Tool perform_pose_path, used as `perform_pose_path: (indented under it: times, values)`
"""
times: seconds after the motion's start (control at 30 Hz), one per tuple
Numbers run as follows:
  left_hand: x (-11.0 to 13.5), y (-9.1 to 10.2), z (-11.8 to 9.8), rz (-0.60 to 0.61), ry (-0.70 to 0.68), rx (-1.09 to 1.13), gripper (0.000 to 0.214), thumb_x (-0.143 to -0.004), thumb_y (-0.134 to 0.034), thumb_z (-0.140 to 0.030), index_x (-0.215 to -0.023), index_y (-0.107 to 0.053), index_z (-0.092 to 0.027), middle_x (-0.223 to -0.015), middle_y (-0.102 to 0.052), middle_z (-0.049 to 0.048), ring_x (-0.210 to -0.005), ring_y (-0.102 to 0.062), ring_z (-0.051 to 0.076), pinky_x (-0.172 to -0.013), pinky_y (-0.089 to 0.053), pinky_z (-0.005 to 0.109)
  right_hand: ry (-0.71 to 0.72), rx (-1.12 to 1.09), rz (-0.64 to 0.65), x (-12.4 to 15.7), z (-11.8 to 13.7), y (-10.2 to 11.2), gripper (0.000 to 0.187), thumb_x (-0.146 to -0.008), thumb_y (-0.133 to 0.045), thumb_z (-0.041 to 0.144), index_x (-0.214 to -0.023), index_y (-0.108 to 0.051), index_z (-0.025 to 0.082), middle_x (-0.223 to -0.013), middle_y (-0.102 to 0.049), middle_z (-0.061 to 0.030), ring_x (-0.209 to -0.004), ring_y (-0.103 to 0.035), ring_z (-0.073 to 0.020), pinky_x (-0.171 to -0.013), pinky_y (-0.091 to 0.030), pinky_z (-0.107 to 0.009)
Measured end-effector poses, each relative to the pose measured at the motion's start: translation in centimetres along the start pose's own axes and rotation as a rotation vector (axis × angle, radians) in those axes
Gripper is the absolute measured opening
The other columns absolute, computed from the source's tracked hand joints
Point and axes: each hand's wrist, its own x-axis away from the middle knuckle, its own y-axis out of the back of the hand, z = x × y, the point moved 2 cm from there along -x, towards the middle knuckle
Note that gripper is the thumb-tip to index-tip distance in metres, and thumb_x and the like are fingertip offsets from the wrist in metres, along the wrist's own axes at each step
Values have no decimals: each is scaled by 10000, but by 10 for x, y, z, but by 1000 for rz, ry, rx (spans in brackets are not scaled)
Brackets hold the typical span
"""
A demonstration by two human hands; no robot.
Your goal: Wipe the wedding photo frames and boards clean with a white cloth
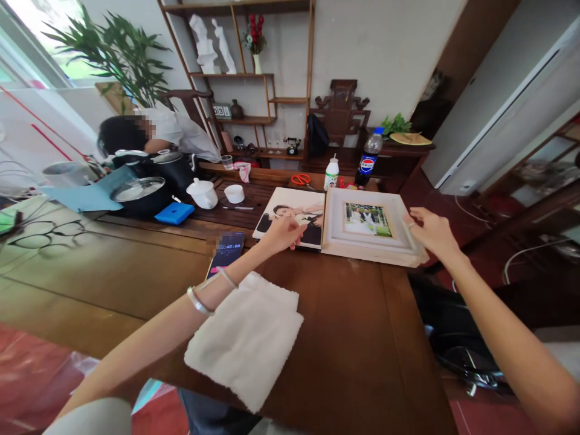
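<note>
My left hand [285, 234] is over a framed couple's portrait photo [312, 237], its fingers loosely bent and a little apart, with nothing visible in them. To its right lies a white box-like frame [335, 244] holding a small outdoor wedding photo [369, 220]. My right hand [430, 229] is at that frame's right edge, fingers bent and apart; whether they touch it I cannot tell. A folded white towel [247, 338] lies on the table below my left forearm. Beside that forearm is a phone [224, 251] showing a timer.
Across the wooden table [344, 338] stand a cola bottle [369, 157], a small white bottle [331, 174], orange-handled scissors [300, 179], a white teapot [203, 193], a cup [234, 193] and black pots [138, 196]. Glasses [45, 234] lie left. A person [167, 133] leans down at the far left.
</note>
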Motion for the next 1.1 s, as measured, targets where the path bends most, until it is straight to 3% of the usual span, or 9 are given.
perform_pose_path:
  times: [0.1, 0.2, 0.33, 0.57, 0.7, 0.87, 1.1]
  values:
    - [-37, -11, -32, -58, -9, -409, 513, -852, -475, -549, -621, -646, -124, -580, -658, 91, -596, -656, 202, -617, -483, 277, -164, 18, 103, -2, -31, -15, 463, -874, -480, 394, -1204, -606, 95, -1163, -667, -186, -1103, -614, -331, -930, -469, -434]
    - [-65, -29, -48, -14, 58, -627, 530, -780, -539, -608, -780, -701, -103, -735, -702, 149, -794, -683, 289, -710, -493, 326, -239, 27, 109, 1, -35, -29, 547, -832, -523, 480, -1218, -598, 101, -1139, -670, -205, -1074, -617, -362, -867, -490, -435]
    - [-82, -50, -50, -41, 47, -744, 584, -803, -500, -622, -996, -691, -106, -916, -703, 186, -929, -664, 325, -768, -496, 366, -273, 26, 158, 3, -37, -36, 469, -832, -518, 460, -1111, -646, 106, -1097, -677, -207, -1050, -621, -351, -831, -487, -410]
    - [-91, -66, -46, -76, -41, -886, 466, -918, -393, -412, -1039, -685, -70, -1013, -675, 216, -986, -646, 313, -811, -492, 363, -265, 87, 193, 5, -33, -36, 369, -904, -392, 312, -1083, -607, 71, -1106, -643, -253, -1062, -602, -352, -832, -460, -410]
    - [-89, -64, -54, -52, -43, -867, 433, -929, -380, -356, -1019, -695, -73, -988, -679, 208, -961, -655, 297, -774, -496, 334, -269, 133, 179, 7, -24, -28, 362, -903, -391, 310, -1103, -580, 75, -1105, -629, -259, -1067, -591, -351, -844, -449, -423]
    - [-72, -46, -82, -137, -115, -831, 428, -932, -383, -360, -979, -693, -69, -964, -678, 194, -943, -652, 280, -775, -486, 320, -262, 138, 90, 12, -16, 9, 322, -886, -388, 350, -1014, -584, 129, -1082, -634, -236, -1022, -591, -342, -810, -435, -401]
    - [-11, -24, -108, -283, -186, -659, 283, -915, -420, -278, -1004, -583, -64, -927, -652, 162, -898, -631, 269, -763, -466, 330, -161, 21, -61, 57, 2, 65, 219, -824, -457, 369, -810, -573, 184, -890, -678, -125, -833, -588, -264, -688, -385, -316]
